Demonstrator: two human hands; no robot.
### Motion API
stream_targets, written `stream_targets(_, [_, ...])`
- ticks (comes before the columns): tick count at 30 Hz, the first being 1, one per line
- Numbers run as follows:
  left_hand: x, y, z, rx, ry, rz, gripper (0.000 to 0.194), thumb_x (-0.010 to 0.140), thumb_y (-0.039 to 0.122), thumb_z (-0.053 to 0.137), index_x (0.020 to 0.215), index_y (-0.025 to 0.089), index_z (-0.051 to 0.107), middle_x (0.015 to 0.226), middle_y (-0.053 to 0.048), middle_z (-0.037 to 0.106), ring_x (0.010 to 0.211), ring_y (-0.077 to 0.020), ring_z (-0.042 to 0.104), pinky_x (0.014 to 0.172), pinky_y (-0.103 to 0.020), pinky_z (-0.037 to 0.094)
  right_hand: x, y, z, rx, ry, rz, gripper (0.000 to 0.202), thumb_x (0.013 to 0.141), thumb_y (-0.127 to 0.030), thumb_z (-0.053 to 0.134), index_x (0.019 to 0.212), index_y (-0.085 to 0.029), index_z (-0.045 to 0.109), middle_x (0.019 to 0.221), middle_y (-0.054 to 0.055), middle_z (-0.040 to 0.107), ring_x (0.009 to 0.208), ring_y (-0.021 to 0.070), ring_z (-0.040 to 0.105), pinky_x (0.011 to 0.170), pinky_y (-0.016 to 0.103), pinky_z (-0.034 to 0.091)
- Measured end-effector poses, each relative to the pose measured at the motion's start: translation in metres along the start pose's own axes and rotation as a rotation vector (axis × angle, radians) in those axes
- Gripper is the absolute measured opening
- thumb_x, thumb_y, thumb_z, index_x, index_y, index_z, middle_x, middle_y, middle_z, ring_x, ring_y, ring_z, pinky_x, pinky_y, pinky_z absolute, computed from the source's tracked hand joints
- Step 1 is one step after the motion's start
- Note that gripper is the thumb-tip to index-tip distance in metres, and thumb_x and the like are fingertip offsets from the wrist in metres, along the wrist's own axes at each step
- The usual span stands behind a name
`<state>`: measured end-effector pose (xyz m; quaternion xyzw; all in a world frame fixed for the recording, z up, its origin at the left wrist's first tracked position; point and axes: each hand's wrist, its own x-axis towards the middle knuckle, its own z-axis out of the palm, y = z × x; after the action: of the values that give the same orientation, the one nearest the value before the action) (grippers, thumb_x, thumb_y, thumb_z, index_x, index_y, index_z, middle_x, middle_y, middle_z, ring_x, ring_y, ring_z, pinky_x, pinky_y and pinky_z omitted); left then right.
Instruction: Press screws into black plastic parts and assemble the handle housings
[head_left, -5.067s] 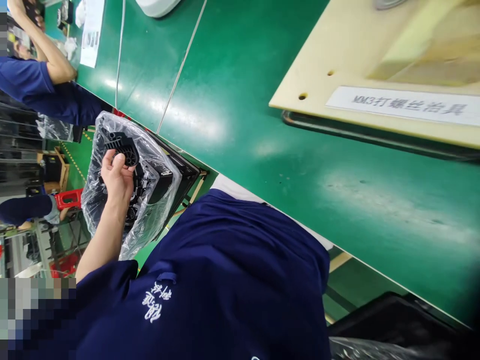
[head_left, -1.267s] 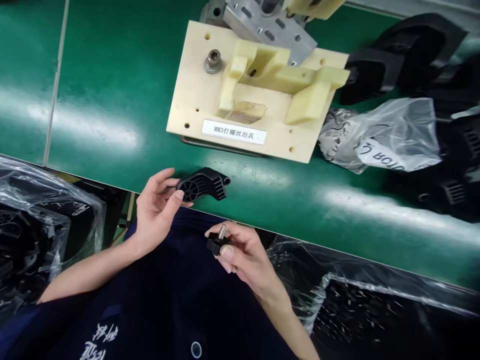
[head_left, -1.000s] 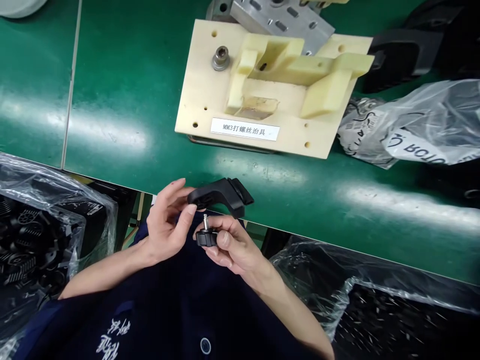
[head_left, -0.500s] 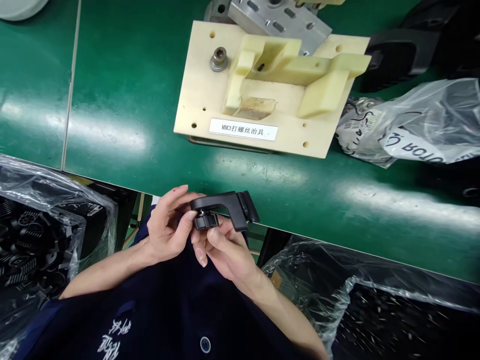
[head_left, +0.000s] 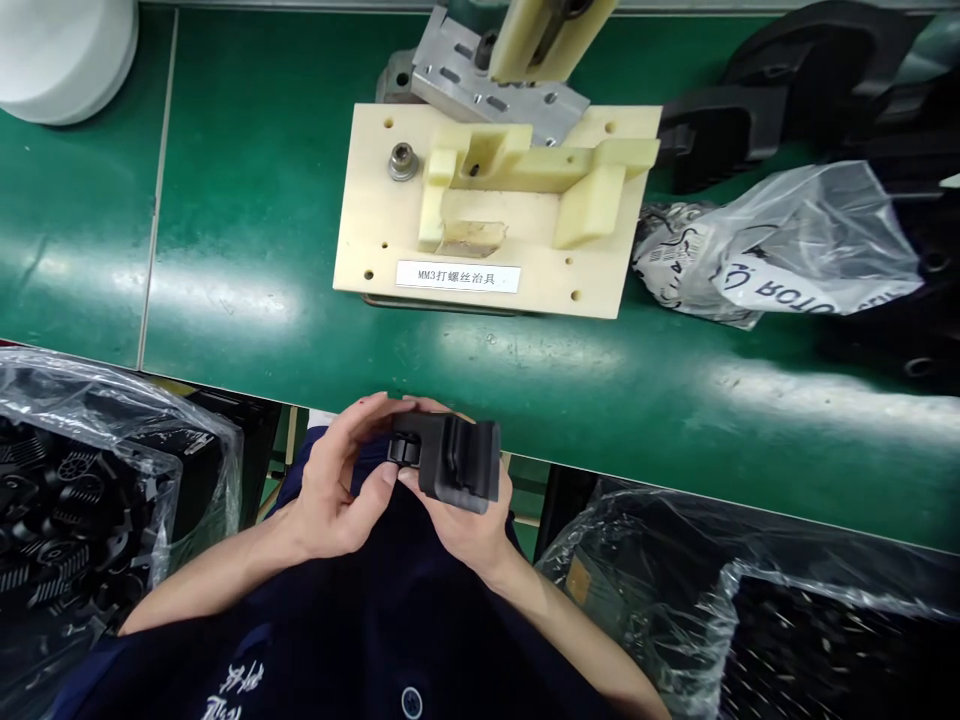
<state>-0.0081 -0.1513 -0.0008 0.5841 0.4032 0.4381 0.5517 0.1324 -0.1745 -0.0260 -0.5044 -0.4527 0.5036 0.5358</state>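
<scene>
A black plastic bracket (head_left: 457,460) is held between both hands over the lap, just in front of the table edge. My left hand (head_left: 341,485) grips its left end, with the thumb and fingers around a small black knob (head_left: 405,449). From below and behind, my right hand (head_left: 469,525) holds the wider clamp-like end; most of its fingers are hidden behind the bracket. Beyond the hands, a cream fixture plate (head_left: 360,220) with raised yellow blocks and a white label lies on the green table (head_left: 300,340).
Behind the plate stands a slotted metal block (head_left: 480,85). A clear plastic bag (head_left: 810,240) and black parts (head_left: 720,130) lie to the right. A white round container (head_left: 67,60) is at back left. Plastic-lined bins (head_left: 202,400) (head_left: 720,600) flank the body.
Both hands have turned the bracket so its grooved end faces up toward the camera. My right hand has shifted under that end. The view has moved, showing more of the table's back.
</scene>
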Motion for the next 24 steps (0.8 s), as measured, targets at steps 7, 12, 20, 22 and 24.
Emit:
stream_targets(7, [0.012, 0.016, -0.007, -0.007, 0.035, -0.009, 0.055, 0.093, 0.026, 0.056, 0.145, 0.025, 0.039, 0.139, -0.014, 0.052, 0.126, -0.0259, 0.054, 0.102, -0.042, 0.051, 0.028, -0.006, -0.034, -0.714, 0.055, -0.563, 0.040, 0.079, -0.014, 0.065, 0.117, -0.021, 0.055, 0.102, 0.012, 0.065, 0.084, 0.0222, 0.067, 0.066, 0.034, 0.058])
stream_targets(12, [0.023, 0.014, -0.008, -0.056, -0.045, -0.171, 0.073, 0.081, 0.027, 0.074, 0.145, 0.028, 0.039, 0.129, -0.012, 0.059, 0.115, -0.0215, 0.060, 0.096, -0.033, 0.053, 0.041, -0.020, -0.052, -0.875, -0.034, -0.769, 0.038, 0.081, -0.019, 0.069, 0.117, -0.016, 0.058, 0.093, 0.012, 0.068, 0.069, 0.0192, 0.062, 0.056, 0.032, 0.053])
stream_targets(20, [0.023, 0.002, 0.007, -0.604, -0.052, -0.536, 0.060, 0.076, 0.035, 0.078, 0.131, 0.027, 0.054, 0.097, -0.005, 0.070, 0.084, -0.0153, 0.068, 0.076, -0.025, 0.055, 0.034, -0.019, -0.039, -0.203, 0.022, -0.547, 0.062, 0.073, -0.053, 0.078, 0.122, -0.021, 0.057, 0.094, 0.010, 0.068, 0.086, 0.0242, 0.065, 0.071, 0.041, 0.057])
stream_targets(22, [0.019, 0.001, 0.010, -0.682, -0.034, -0.639, 0.061, 0.072, 0.036, 0.081, 0.128, 0.028, 0.057, 0.088, -0.001, 0.069, 0.076, -0.0129, 0.067, 0.069, -0.021, 0.054, 0.033, -0.019, -0.036, -0.128, 0.018, -0.477, 0.057, 0.072, -0.057, 0.077, 0.114, -0.021, 0.061, 0.095, 0.011, 0.067, 0.085, 0.0241, 0.066, 0.071, 0.040, 0.057])
stream_targets(24, [0.014, 0.000, 0.012, -0.711, -0.033, -0.695, 0.064, 0.070, 0.039, 0.081, 0.128, 0.028, 0.057, 0.086, -0.001, 0.068, 0.075, -0.0144, 0.067, 0.068, -0.024, 0.054, 0.032, -0.019, -0.034, -0.081, 0.006, -0.441, 0.056, 0.072, -0.058, 0.076, 0.112, -0.021, 0.062, 0.096, 0.011, 0.068, 0.087, 0.0245, 0.067, 0.073, 0.041, 0.058])
